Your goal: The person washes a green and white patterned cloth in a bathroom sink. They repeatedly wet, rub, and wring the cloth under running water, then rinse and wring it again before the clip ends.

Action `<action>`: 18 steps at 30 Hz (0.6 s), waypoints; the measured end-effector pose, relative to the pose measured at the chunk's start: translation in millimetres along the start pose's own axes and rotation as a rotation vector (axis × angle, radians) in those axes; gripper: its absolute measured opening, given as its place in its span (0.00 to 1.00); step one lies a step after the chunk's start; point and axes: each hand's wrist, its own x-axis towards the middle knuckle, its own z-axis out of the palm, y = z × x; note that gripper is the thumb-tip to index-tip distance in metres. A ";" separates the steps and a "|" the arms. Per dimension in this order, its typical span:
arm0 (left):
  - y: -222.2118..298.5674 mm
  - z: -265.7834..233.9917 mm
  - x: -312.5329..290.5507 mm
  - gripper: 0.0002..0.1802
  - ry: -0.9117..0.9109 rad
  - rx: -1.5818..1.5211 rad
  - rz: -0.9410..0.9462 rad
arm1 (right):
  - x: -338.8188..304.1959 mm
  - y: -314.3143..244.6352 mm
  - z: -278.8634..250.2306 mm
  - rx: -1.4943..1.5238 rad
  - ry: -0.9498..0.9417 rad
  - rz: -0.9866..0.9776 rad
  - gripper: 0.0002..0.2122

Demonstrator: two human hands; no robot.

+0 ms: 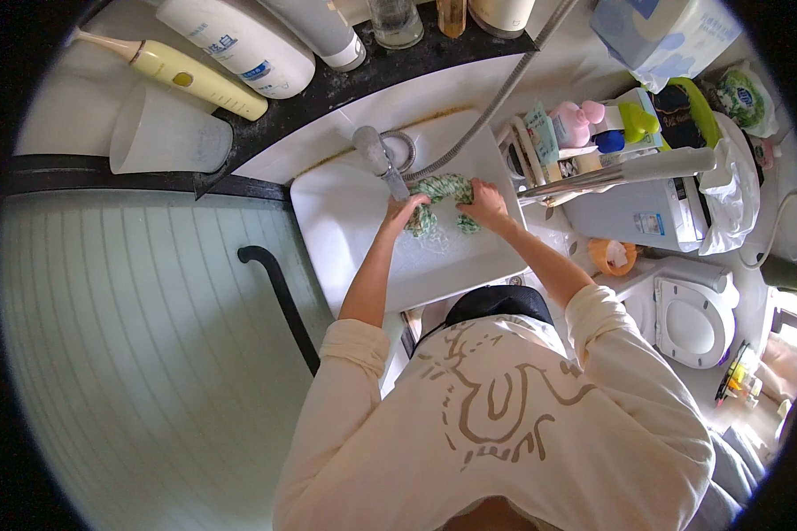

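A green-and-white patterned cloth point(443, 187) is bunched in an arch over the white sink basin point(345, 239), under the chrome faucet point(374, 152). My left hand point(404, 214) grips its left end beside the faucet's spout. On the cloth's other end my right hand point(485, 205) is closed, with the fingers curled round the fabric. Two ends of the cloth hang down between and below my hands. Wet, glinting marks show on the basin floor just below the cloth.
A black shelf point(363, 88) with bottles, a yellow electric toothbrush point(195, 78) and a translucent cup point(170, 133) runs above the sink. A metal hose point(505, 88) hangs at the basin's back. Left stands a glass door with a black handle point(279, 301); right, a toilet point(689, 323).
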 end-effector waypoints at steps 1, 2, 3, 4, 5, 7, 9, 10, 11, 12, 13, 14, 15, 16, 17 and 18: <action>-1.1 1.7 1.7 0.16 0.040 -0.063 0.016 | -2.9 -1.1 3.8 0.003 0.004 0.007 0.28; -2.0 4.1 3.2 0.15 0.081 -0.128 0.032 | -6.0 -2.2 7.2 0.004 0.000 0.012 0.28; -2.9 4.9 3.7 0.13 0.047 -0.181 0.027 | -8.8 -3.3 10.5 0.027 0.032 0.035 0.27; -3.3 6.8 3.5 0.13 0.053 -0.217 0.050 | -11.6 -3.4 12.3 0.052 0.071 0.037 0.26; -3.3 10.2 2.3 0.12 0.058 -0.252 0.073 | -15.0 -3.7 14.4 0.075 0.088 0.054 0.26; -1.0 14.9 -0.7 0.12 0.089 -0.254 0.062 | -22.7 -3.4 16.9 0.038 0.159 0.046 0.26; 3.9 17.2 -3.5 0.11 0.132 -0.184 -0.006 | -30.1 -2.7 17.8 -0.078 0.262 -0.015 0.26; 6.6 17.2 -4.9 0.11 0.145 -0.128 0.031 | -33.4 -3.4 18.4 -0.028 0.323 -0.084 0.26; 9.3 15.7 -6.3 0.11 0.149 -0.069 0.062 | -36.0 -4.0 18.5 0.023 0.374 -0.163 0.26; 11.2 15.0 -8.5 0.11 0.154 -0.010 0.093 | -38.8 -5.2 19.1 0.074 0.445 -0.260 0.27; 15.4 10.1 -6.7 0.19 0.051 0.057 0.064 | -37.3 -7.9 19.4 0.172 0.190 -0.192 0.26; 16.8 10.2 -9.1 0.22 0.047 0.043 0.117 | -38.0 -12.0 22.0 0.548 0.021 0.009 0.27; 18.6 10.4 -10.4 0.25 0.069 0.037 0.149 | -37.3 -21.4 28.7 0.908 -0.178 0.276 0.27; 20.1 11.5 -11.7 0.28 0.081 0.045 0.156 | -35.3 -31.1 35.9 1.258 -0.387 0.553 0.28; 20.6 10.0 -13.7 0.33 0.035 0.118 0.074 | -32.5 -39.7 42.9 1.391 -0.409 0.670 0.29; 20.9 11.6 -15.7 0.34 0.075 0.271 0.078 | -30.2 -46.7 50.0 1.541 -0.460 0.762 0.30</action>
